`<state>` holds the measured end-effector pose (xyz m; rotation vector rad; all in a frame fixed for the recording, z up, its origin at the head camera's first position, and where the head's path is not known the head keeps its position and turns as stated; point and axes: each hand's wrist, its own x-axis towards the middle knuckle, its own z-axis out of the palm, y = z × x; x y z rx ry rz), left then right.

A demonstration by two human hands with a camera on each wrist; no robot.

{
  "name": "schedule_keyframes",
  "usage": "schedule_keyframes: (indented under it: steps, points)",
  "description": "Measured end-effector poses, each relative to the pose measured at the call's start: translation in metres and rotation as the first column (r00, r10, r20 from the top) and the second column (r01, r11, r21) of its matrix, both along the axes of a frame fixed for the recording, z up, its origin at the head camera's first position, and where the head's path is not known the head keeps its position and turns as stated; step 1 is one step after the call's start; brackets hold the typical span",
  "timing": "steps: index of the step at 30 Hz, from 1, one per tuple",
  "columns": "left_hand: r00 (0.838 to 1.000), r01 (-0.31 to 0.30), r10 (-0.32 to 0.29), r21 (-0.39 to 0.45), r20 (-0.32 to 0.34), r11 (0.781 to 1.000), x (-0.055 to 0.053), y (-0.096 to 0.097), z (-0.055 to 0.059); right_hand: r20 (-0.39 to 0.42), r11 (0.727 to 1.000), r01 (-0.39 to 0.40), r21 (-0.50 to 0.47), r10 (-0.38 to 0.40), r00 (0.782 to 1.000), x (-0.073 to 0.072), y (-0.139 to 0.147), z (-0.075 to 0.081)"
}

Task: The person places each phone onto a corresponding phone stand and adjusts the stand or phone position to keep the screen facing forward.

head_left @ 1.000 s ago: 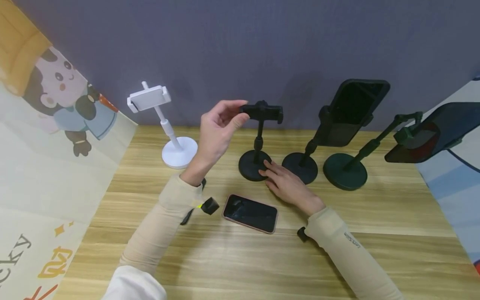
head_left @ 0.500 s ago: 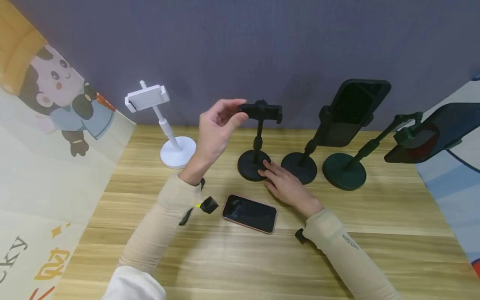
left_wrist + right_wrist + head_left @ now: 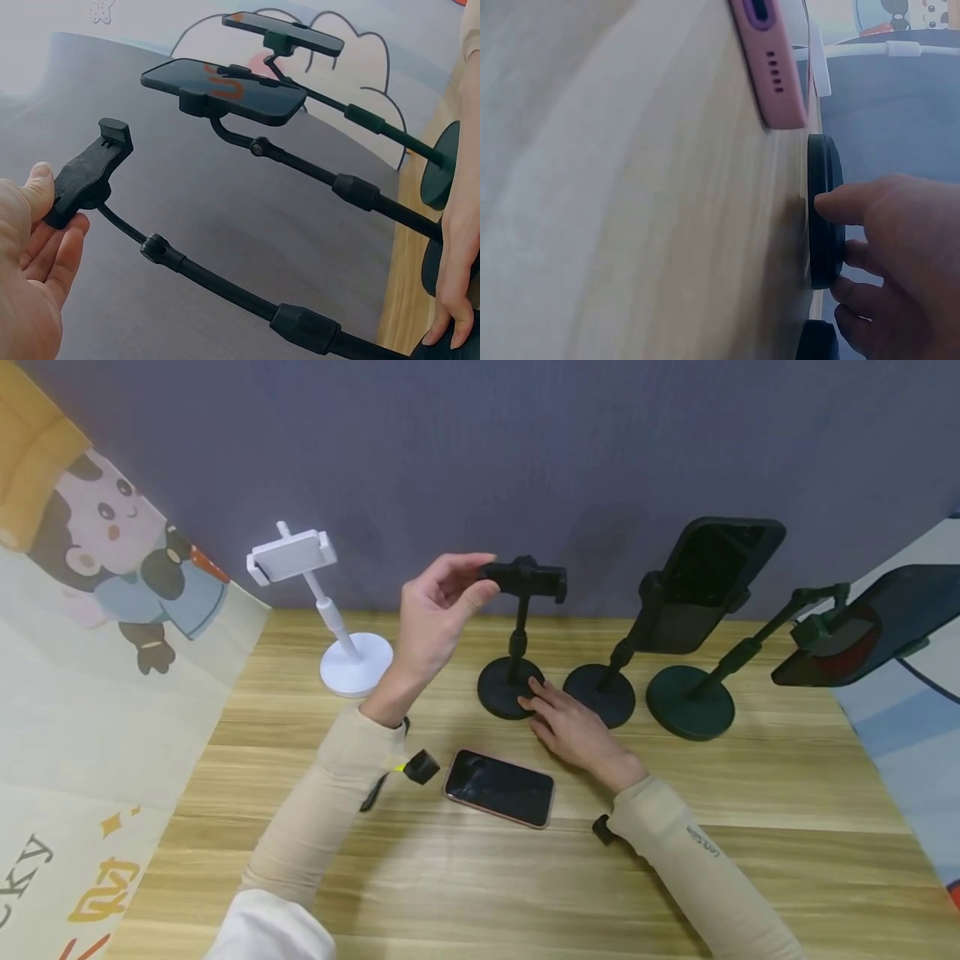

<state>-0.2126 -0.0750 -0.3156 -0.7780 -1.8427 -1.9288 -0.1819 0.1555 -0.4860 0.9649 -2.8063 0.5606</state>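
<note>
At the middle of the table stands a black phone stand with a bare clamp at its top. My left hand pinches the left end of that clamp, thumb on one side and fingers on the other. My right hand rests on the stand's round base, its fingertips on the top and rim, as the right wrist view shows from the side. Below the stand lies a phone in a pink case, screen up. Another dark, flat object is mostly hidden under my left forearm.
A white phone stand is at the left. To the right, a second black stand holds a phone, and a dark green stand holds another phone. A grey-blue partition rises behind the wooden table.
</note>
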Motion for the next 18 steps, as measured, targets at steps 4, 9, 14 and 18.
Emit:
schedule_keyframes:
  steps: [4, 9, 14, 18]
  points:
    - [1.0, -0.003, 0.003, 0.0, 0.002, 1.0, -0.0004, 0.0005, -0.001, 0.004, 1.0, 0.004, 0.011, -0.004, 1.0, -0.0002, 0.0005, 0.0012]
    - [1.0, -0.015, 0.015, 0.005, 0.011, 1.0, -0.0007, 0.0007, -0.0023, 0.008, 1.0, 0.005, 0.016, -0.005, 1.0, 0.0004, 0.0003, 0.0017]
    - [1.0, -0.016, 0.016, 0.008, 0.026, 1.0, -0.0002, 0.0011, -0.0017, 0.015, 0.999, 0.008, 0.033, -0.008, 1.0, 0.001, -0.0002, 0.0005]
    - [0.999, -0.015, 0.014, 0.011, 0.038, 1.0, 0.0004, 0.0014, -0.0015, 0.002, 0.999, 0.0, 0.037, 0.0, 1.0, 0.0013, -0.0007, -0.0004]
